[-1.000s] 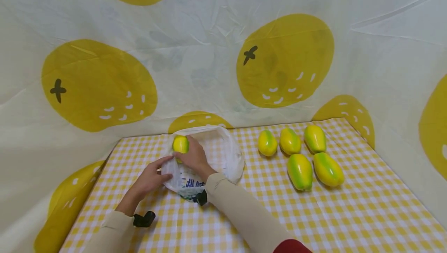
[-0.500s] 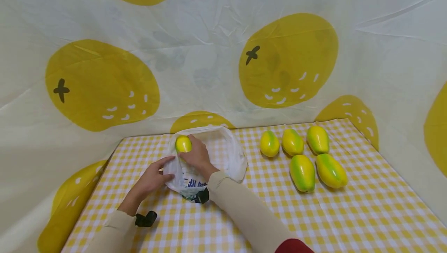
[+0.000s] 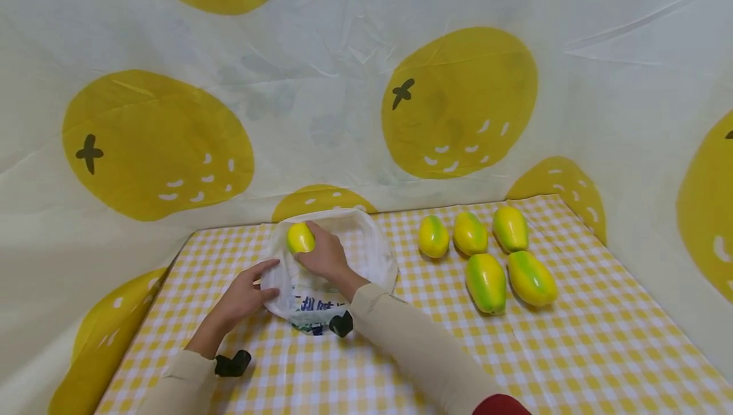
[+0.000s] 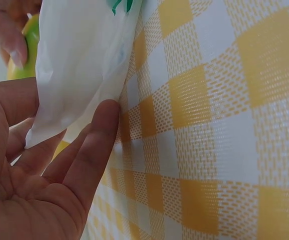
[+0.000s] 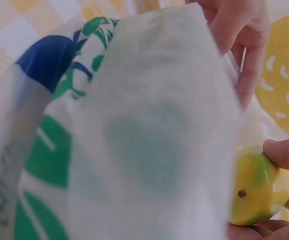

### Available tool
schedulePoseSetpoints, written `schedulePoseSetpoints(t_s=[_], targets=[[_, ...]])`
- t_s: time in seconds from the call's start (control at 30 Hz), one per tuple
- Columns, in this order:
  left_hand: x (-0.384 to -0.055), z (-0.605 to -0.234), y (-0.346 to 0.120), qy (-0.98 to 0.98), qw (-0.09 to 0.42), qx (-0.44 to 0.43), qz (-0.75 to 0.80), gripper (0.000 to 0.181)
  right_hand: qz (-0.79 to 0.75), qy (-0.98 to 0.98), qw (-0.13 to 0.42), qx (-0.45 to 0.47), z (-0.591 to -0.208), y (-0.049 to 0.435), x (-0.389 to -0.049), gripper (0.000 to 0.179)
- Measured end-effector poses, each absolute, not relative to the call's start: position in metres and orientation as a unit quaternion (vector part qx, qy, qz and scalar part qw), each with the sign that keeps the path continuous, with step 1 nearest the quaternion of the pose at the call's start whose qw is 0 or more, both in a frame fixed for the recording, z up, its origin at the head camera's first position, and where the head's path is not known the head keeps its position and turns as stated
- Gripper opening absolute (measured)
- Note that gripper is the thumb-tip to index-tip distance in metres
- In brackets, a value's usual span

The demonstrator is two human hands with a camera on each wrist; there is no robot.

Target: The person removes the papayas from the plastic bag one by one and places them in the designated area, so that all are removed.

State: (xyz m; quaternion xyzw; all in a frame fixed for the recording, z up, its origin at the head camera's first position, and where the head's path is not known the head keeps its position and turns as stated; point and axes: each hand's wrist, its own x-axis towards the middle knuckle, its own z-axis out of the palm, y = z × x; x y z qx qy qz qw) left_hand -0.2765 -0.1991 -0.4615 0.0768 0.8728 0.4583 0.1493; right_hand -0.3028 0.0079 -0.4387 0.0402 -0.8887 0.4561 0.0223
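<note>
In the head view my right hand (image 3: pixel 325 254) grips a yellow-green papaya (image 3: pixel 300 238) within the mouth of a white translucent plastic bag (image 3: pixel 380 253). The right wrist view shows the end of that papaya (image 5: pixel 257 192) with fingertips curled round it. My left hand (image 3: pixel 243 294) lies at the bag's left side, its thumb and index finger spread apart against the plastic. Seen from the left wrist, the bag's edge (image 4: pixel 79 65) runs between the digits, with the fingers fairly straight. The bag hides part of the left fingertips.
Several more papayas (image 3: pixel 485 283) lie in two rows on the right of the yellow-and-white checked tablecloth (image 3: pixel 389 364). Behind the table hangs a pale cloth (image 3: pixel 321 116) printed with large yellow fruit. A dark piece (image 3: pixel 233 363) is attached at the left wrist.
The papaya has tilted slightly in my right hand and sits a little further right in the bag's mouth. My left hand stays at the bag's side. The head view has shifted slightly.
</note>
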Motion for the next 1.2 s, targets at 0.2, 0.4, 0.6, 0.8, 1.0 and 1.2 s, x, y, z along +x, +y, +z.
schedulePoseSetpoints(t_s=[0.2, 0.4, 0.6, 0.8, 1.0, 1.2], targets=[[-0.275, -0.462, -0.199, 0.875, 0.149, 0.075, 0.455, 0.067, 0.432, -0.899, 0.031, 0.057, -0.431, 0.016, -0.290, 0.075], [-0.275, -0.462, -0.199, 0.877, 0.151, 0.073, 0.450, 0.068, 0.383, -0.920, 0.044, 0.076, -0.424, 0.023, -0.277, 0.073], [-0.274, -0.462, -0.199, 0.877, 0.152, 0.072, 0.449, 0.068, 0.378, -0.920, 0.044, 0.088, -0.421, 0.033, -0.270, 0.073], [-0.274, -0.462, -0.198, 0.877, 0.152, 0.071, 0.451, 0.068, 0.388, -0.915, 0.059, 0.092, -0.418, 0.047, -0.262, 0.073], [-0.273, -0.462, -0.198, 0.879, 0.147, 0.073, 0.447, 0.067, 0.394, -0.912, 0.070, 0.091, -0.415, 0.060, -0.253, 0.072], [-0.273, -0.463, -0.200, 0.876, 0.147, 0.082, 0.452, 0.067, 0.389, -0.912, 0.090, 0.096, -0.410, 0.070, -0.244, 0.071]])
